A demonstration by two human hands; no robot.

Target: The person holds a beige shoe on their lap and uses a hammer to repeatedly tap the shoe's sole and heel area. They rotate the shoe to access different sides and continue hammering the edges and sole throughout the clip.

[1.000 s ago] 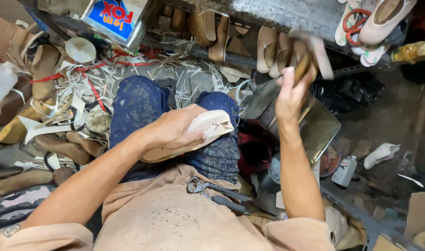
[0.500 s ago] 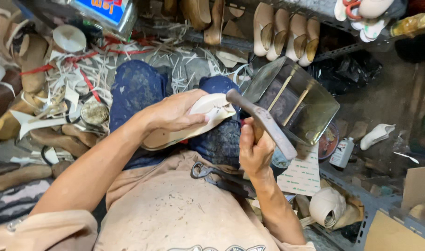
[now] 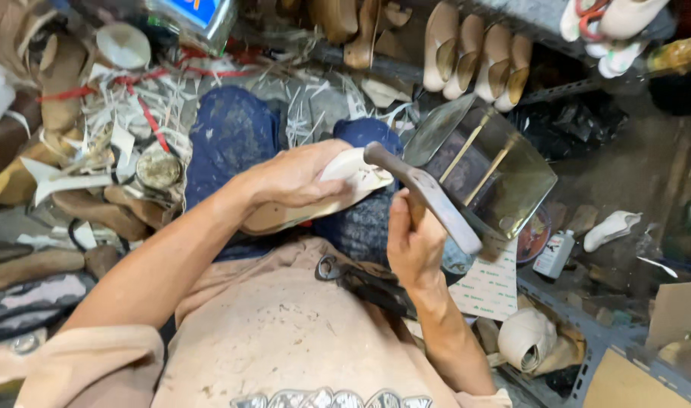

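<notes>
Left hand (image 3: 296,177) clamps a pale shoe sole (image 3: 315,200) on the lap (blue trousers), right hand's (image 3: 413,242) grip closed round a hammer (image 3: 425,195).

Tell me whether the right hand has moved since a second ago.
Yes. The right hand came down from the shelf of shoes to the lap, now gripping a hammer beside the shoe.

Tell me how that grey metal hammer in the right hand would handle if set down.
The grey metal hammer looks top-heavy: the right hand grips it low, head toward the pale shoe sole. Probably rigid. Laid on the sloped blue-clad lap, it might slide off.
</notes>
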